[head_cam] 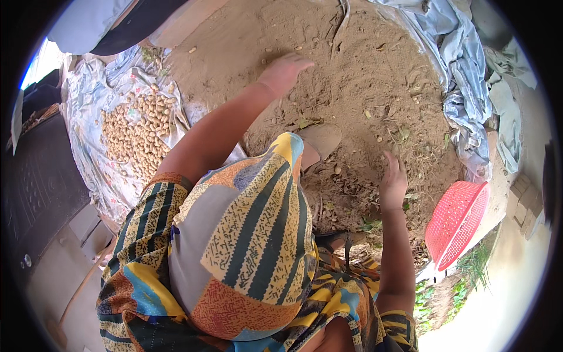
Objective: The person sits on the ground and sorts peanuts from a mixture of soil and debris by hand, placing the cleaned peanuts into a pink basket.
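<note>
Over the bare sandy soil, my left hand reaches far forward, blurred, its fingers pointing right; whether anything is in it I cannot tell. My right hand is low at the right, fingers extended and somewhat apart, with no object visible in it. Around that hand the ground is strewn with dry stalks, leaves and crumbled earth. A few loose peanuts, such as a pale peanut, lie on the soil. To the left, a pile of unshelled peanuts rests on a flowered cloth.
A red perforated plastic basket leans on its side at the right. Crumpled plastic sheeting runs along the right edge of the soil, near stacked bricks. A dark panel stands at the left, with a wooden stick below it.
</note>
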The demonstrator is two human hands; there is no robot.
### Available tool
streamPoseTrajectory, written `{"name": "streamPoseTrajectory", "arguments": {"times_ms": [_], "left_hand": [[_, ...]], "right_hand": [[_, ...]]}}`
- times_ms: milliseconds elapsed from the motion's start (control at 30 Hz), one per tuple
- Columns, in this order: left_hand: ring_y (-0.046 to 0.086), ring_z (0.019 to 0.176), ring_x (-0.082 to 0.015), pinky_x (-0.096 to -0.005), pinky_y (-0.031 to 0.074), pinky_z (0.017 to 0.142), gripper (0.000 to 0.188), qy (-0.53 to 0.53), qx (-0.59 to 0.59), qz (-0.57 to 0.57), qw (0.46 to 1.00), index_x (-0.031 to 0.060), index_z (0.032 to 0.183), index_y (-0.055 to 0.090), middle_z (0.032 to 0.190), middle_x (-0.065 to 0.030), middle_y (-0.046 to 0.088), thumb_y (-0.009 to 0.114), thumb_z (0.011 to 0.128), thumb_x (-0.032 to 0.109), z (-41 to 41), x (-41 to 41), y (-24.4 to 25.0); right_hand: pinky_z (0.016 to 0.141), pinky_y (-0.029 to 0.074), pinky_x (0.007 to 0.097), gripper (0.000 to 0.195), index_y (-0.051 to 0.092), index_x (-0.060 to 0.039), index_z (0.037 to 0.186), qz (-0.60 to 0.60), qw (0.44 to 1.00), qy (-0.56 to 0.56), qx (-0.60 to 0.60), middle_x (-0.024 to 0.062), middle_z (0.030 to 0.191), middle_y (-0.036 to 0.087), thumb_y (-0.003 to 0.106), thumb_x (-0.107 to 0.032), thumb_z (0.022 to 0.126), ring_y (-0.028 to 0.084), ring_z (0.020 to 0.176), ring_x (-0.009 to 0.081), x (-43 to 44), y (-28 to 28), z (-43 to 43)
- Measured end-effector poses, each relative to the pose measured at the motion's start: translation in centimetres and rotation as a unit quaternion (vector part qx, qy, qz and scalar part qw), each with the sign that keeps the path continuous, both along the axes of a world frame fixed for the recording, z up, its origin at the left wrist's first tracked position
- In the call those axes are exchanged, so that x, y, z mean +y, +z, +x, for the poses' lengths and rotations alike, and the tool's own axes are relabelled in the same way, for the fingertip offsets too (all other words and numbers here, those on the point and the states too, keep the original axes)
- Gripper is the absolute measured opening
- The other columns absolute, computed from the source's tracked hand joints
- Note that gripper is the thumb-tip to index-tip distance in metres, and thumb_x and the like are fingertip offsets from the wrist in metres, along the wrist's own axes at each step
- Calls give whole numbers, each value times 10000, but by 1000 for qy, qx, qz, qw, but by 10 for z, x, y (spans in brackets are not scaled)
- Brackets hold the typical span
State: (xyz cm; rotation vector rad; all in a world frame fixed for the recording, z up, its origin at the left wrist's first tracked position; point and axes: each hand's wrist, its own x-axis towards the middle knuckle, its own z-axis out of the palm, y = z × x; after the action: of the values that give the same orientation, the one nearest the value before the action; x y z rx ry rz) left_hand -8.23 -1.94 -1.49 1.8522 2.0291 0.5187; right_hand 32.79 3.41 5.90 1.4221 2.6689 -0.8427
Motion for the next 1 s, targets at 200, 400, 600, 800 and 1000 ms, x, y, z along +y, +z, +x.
{"name": "streamPoseTrajectory", "arguments": {"times_ms": [200,400,600,800,1000], "left_hand": [[207,1475,-395,-479,204,1212,548,196,55,-59,977,155,1480,434,1594,-134,290,599,966,248,-53,59,-3],[248,1435,-430,-491,266,1180,598,75,77,-84,991,156,1475,442,1583,-135,294,655,924,248,44,47,-9],[461,1273,-356,-432,436,1024,428,-86,71,-91,990,87,1320,567,1363,-123,516,608,894,75,87,13,1],[655,999,-359,-416,523,868,273,-53,-22,-110,992,64,1168,659,1012,-147,709,598,902,81,72,5,-7],[699,910,-262,-367,526,816,250,7,-120,-157,980,36,1123,676,986,-152,725,619,941,198,80,6,12]], "right_hand": [[1155,252,590,565,476,-204,1450,103,980,-72,-156,129,1538,376,648,-285,918,344,1386,444,14,3,-5],[1201,114,622,671,470,-258,1455,2,965,56,-255,83,1576,352,712,-437,856,231,1479,406,-28,24,-54],[1149,239,617,437,564,-207,1351,41,970,142,-192,48,1466,469,555,-201,914,339,1414,325,-106,-3,-12],[1044,336,553,324,646,-179,1205,39,976,106,-187,27,1313,555,571,-186,890,434,1285,302,-134,-10,-20],[933,429,437,171,656,-149,1047,18,983,16,-183,60,1060,663,570,-165,899,621,1021,289,-127,0,-11]]}}
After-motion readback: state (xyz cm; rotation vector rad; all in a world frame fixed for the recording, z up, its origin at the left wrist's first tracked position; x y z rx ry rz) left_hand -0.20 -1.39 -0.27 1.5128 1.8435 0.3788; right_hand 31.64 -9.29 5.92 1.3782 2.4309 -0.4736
